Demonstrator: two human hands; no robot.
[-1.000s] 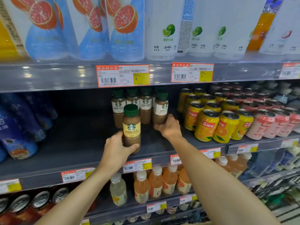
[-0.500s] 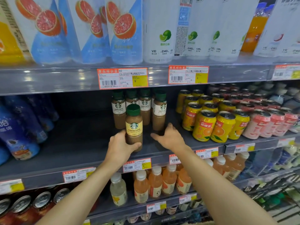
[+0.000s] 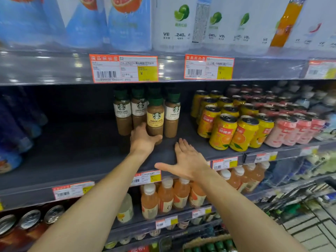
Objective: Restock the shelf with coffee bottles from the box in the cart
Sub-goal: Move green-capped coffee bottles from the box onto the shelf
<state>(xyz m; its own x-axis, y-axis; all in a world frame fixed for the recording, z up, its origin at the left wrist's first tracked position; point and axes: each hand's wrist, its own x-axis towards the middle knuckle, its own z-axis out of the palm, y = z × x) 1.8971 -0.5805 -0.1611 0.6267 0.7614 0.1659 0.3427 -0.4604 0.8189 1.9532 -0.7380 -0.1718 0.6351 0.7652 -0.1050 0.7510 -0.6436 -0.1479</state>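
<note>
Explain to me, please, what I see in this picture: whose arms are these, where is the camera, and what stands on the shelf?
There is no machine here. A person wears one camera on the head, looking forward and down, so both bare arms reach in from below. The left hand grips a cheese latte bottle with a yellow label, set among the caffe latte bottles on the dark shelf. The right hand is open, fingers straight, holding nothing. Right of the coffee stand orange drink cans and pink cans.

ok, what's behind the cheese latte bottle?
A caffe latte bottle stands right behind the cheese latte bottle, only its green cap showing. Anything deeper is hidden.
</note>
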